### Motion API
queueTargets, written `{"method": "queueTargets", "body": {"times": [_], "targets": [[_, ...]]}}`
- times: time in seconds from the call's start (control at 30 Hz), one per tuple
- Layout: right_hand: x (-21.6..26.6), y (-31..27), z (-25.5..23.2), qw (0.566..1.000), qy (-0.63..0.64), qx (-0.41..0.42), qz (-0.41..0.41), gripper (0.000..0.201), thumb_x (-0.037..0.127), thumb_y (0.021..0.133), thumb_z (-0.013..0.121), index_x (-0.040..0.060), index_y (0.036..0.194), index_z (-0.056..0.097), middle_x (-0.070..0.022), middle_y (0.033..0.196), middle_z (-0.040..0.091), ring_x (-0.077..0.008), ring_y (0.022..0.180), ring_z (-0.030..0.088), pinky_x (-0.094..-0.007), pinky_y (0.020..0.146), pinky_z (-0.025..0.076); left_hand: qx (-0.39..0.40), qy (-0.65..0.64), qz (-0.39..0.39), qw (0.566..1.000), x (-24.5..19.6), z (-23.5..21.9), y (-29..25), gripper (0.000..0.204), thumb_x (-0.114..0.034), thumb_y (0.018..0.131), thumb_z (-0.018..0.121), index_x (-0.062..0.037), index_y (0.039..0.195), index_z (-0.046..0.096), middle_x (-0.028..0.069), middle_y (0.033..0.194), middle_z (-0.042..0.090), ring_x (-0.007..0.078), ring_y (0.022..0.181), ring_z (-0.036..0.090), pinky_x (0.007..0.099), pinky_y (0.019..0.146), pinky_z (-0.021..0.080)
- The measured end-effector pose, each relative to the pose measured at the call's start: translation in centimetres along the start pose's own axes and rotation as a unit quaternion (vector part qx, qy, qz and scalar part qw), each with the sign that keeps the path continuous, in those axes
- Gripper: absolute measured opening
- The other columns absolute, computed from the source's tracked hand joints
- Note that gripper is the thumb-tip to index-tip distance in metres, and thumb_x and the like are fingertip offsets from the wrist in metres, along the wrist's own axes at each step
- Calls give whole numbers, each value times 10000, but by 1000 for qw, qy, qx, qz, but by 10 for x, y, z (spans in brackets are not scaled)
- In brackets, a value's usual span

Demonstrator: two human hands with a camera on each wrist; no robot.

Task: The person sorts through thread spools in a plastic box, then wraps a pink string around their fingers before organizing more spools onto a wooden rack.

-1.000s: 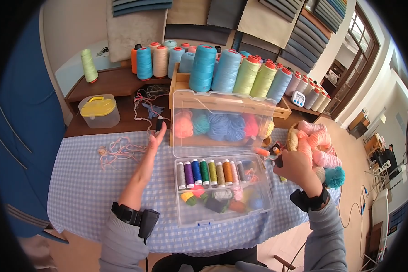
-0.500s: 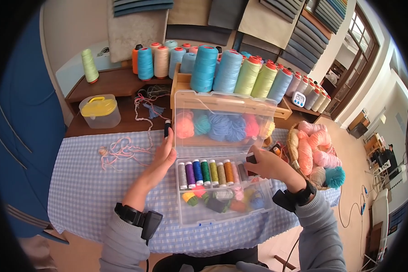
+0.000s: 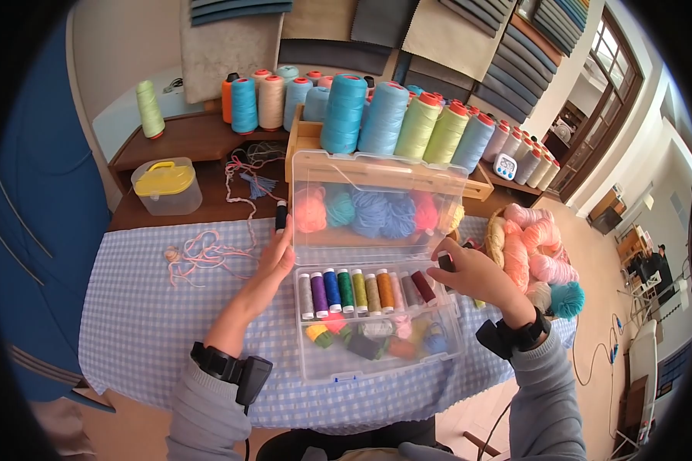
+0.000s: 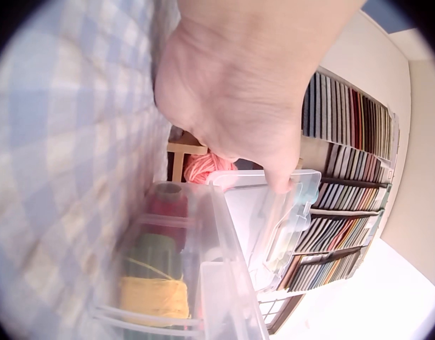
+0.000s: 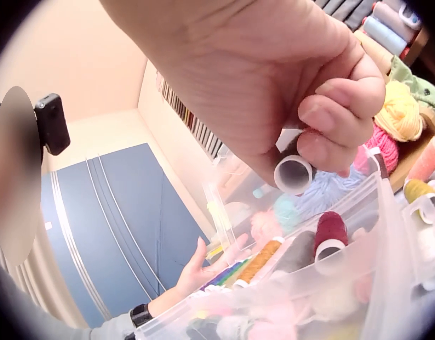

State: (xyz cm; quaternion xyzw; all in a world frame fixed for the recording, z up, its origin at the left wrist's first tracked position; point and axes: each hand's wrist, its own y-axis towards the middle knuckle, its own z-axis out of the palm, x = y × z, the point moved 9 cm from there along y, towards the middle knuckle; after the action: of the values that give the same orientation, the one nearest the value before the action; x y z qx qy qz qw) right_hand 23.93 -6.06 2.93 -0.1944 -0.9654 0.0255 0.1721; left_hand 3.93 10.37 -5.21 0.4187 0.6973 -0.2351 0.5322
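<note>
My right hand (image 3: 480,273) grips a dark thread spool (image 5: 294,174), its white core end showing in the right wrist view, over the right end of the clear plastic box (image 3: 306,346). Below it a maroon spool (image 3: 423,287) leans at the right of a row of coloured spools (image 3: 346,290) in the upper compartment. My left hand (image 3: 269,265) is beside the box's left edge, a black spool (image 3: 281,217) standing at its fingertips. Seen from the left wrist, its thumb (image 4: 279,177) overlaps the raised lid (image 3: 377,246); the black spool is hidden there.
Yarn balls show through the lid. A basket of yarn (image 3: 534,246) stands right, pink cord (image 3: 207,253) lies left on the checked cloth (image 3: 146,323), and a yellow-lidded tub (image 3: 166,188) sits behind. Tall thread cones (image 3: 344,115) line the wooden rack.
My right hand moved from beside the basket to the box, set the maroon spool in the row's right end, then drew slightly back. My left hand moved right toward the lid with the black spool.
</note>
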Motion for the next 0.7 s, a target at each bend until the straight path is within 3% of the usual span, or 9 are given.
{"method": "queueTargets", "body": {"times": [0.1,0.33,0.4,0.43,0.53,0.63,0.7], "targets": [[2,-2,4,998,-45,-8,-35,359,293,792,585,38,1010,458,-176,731,602,-342,671,586,-399,608,445,-2,-3,-11,1000,1,0,-1,733,-607,875,184,-128,1409,37,148,1461,1,306,1341,-92,421,1066,-32],[-3,-3,8,999,-37,12,-4,364,274,778,600,42,1010,445,-165,705,595,-343,662,582,-411,596,439,9,57,29,998,-2,2,2,723,-568,889,251,-121,1409,24,199,1440,56,356,1335,-47,445,1060,-23],[-8,-8,-7,993,-38,-92,-61,329,282,777,601,29,953,486,-148,638,581,-335,621,575,-416,577,438,18,78,17,997,0,4,1,737,-541,885,318,-114,1407,21,212,1435,61,377,1330,-38,455,1059,-16],[-13,-10,-9,993,-39,-92,-64,329,282,777,601,29,953,486,-148,638,581,-335,621,575,-416,577,438,15,78,18,997,-2,3,1,737,-541,885,318,-114,1407,21,212,1435,61,377,1330,-38,455,1059,-16],[-33,-20,-14,971,-216,-100,-25,298,321,776,592,26,746,557,-131,589,572,-311,586,582,-402,529,449,19,80,6,997,-2,4,0,758,-530,875,361,-104,1405,27,228,1427,68,391,1326,-40,455,1061,-8],[-60,-27,1,951,-307,-42,7,337,359,770,586,23,745,562,-125,586,577,-289,581,593,-384,508,456,14,103,7,995,1,4,1,774,-542,868,367,-105,1405,21,251,1419,67,394,1326,-41,455,1062,-4],[-77,-35,11,942,-331,-46,22,358,376,764,586,19,744,566,-120,593,583,-281,583,598,-381,507,458,18,111,-11,994,2,4,1,773,-545,869,362,-107,1405,18,270,1413,61,389,1328,-41,450,1064,-6]]}}
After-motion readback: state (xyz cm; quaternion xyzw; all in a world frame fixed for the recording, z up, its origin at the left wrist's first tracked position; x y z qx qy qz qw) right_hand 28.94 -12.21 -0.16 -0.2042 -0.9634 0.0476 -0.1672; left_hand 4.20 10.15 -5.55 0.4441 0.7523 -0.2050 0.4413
